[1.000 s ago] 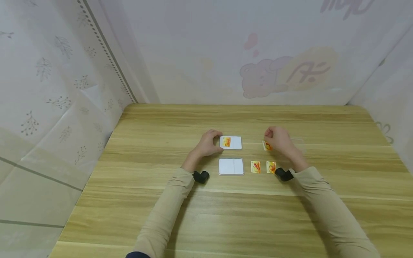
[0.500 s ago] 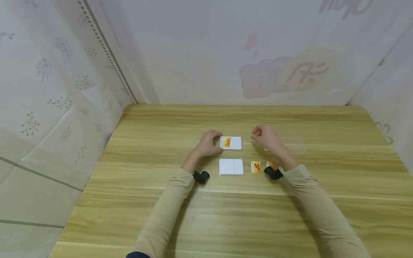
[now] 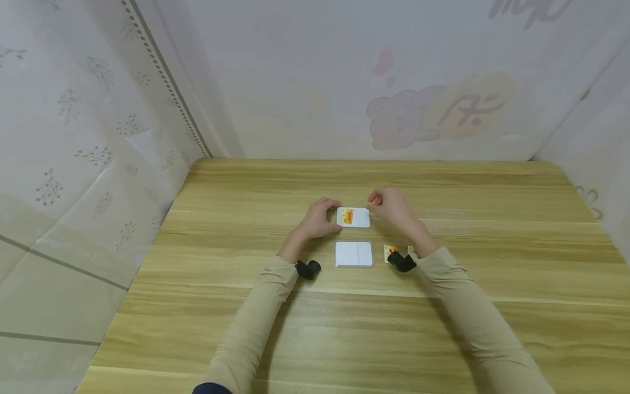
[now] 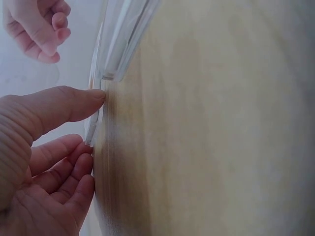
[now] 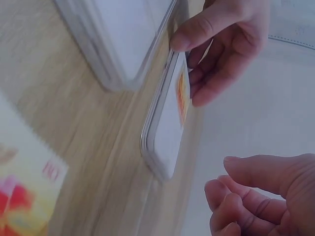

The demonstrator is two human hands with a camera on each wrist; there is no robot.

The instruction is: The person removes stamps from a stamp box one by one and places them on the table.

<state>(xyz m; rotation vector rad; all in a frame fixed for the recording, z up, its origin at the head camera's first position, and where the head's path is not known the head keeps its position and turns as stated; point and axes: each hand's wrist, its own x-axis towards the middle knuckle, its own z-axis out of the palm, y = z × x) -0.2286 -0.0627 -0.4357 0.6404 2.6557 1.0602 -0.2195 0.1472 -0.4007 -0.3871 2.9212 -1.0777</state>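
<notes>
My left hand [image 3: 316,220] holds the left end of a flat clear-edged case [image 3: 361,218], its thumb on the near side and fingers at the far side. On the case's white insert lies an orange-yellow postage stamp [image 3: 346,216]. My right hand [image 3: 392,209] hovers by the case's right end. In the right wrist view its fingers [image 5: 235,206] are loosely curled, with a gap to the thumb and nothing visible between them. A second white case [image 5: 125,39] lies nearer me. Another stamp [image 5: 24,189], with perforated edge, shows close to the right wrist camera.
A clear plastic cover [image 3: 447,221] lies right of my right hand. Near the second case, two stamps are partly hidden by the black right wrist camera [image 3: 402,262]. All lie on a wood-grain table [image 3: 344,339], with patterned curtains behind and at the sides.
My right hand has moved left from above a stamp toward the right end of the far case. That stamp's place is now covered by the hand. My left hand stays put.
</notes>
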